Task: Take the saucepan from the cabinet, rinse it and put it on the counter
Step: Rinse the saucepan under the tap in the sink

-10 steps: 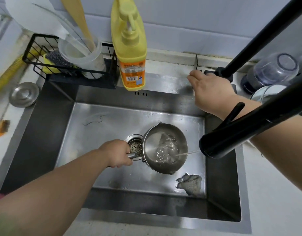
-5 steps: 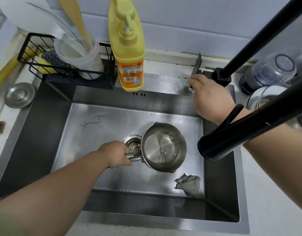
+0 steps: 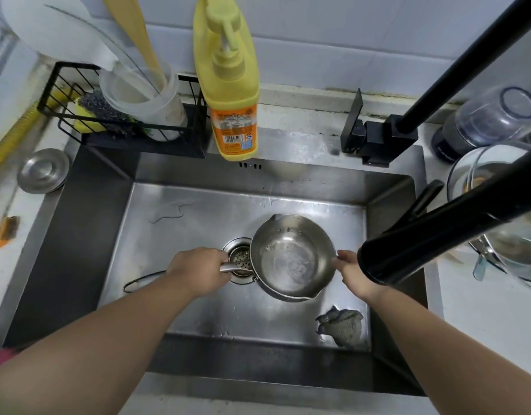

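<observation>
A small steel saucepan (image 3: 291,259) with a little water in it hangs low over the steel sink (image 3: 198,217), just right of the drain strainer (image 3: 238,260). My left hand (image 3: 198,269) is closed around its handle. My right hand (image 3: 352,271) touches the pan's right rim with its fingertips; the black faucet spout (image 3: 423,244) hides part of that hand. No water runs from the spout.
A grey rag (image 3: 343,326) lies in the sink's front right corner. A yellow soap bottle (image 3: 228,94) and a black wire rack (image 3: 120,121) with a white cup stand behind the sink. The faucet lever (image 3: 355,121) is at back right. Glass bowls (image 3: 498,223) crowd the right counter. A steel lid (image 3: 44,170) lies left.
The water stream stopped. My right hand left the faucet lever and came down to the saucepan's right rim. My left hand kept its grip on the handle.
</observation>
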